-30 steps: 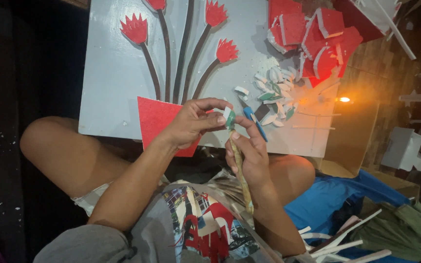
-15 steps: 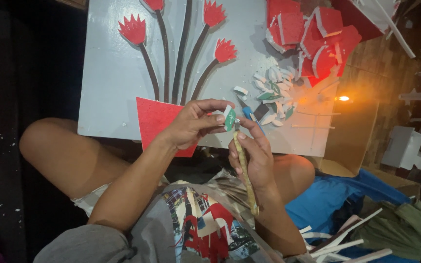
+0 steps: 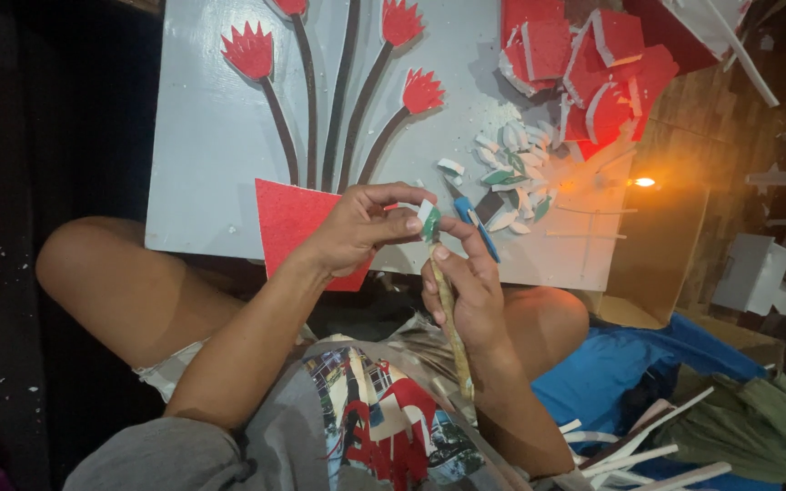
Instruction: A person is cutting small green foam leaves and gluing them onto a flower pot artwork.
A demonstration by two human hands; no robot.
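My left hand [image 3: 357, 227] pinches a small white and green foam piece [image 3: 428, 218] between thumb and fingers. My right hand [image 3: 468, 289] grips a thin wooden stick [image 3: 448, 327], whose upper end touches that piece. Both hands hover over the near edge of a light grey board [image 3: 220, 155] resting against my knees. The board carries red foam flowers [image 3: 249, 52] on dark stems and a red vase shape [image 3: 288, 218]. A blue-handled cutter [image 3: 477, 223] lies on the board just behind my right fingers.
A heap of small white and green leaf cut-outs [image 3: 511, 168] and red foam offcuts [image 3: 584, 55] cover the board's right part. A small flame [image 3: 644, 182] glows beyond them. Blue cloth [image 3: 620, 364], white strips [image 3: 648, 441] and a white box [image 3: 752, 273] lie to the right.
My right hand has brought the stick's tip up against the small piece in my left fingers. Otherwise both hands stay in almost the same place.
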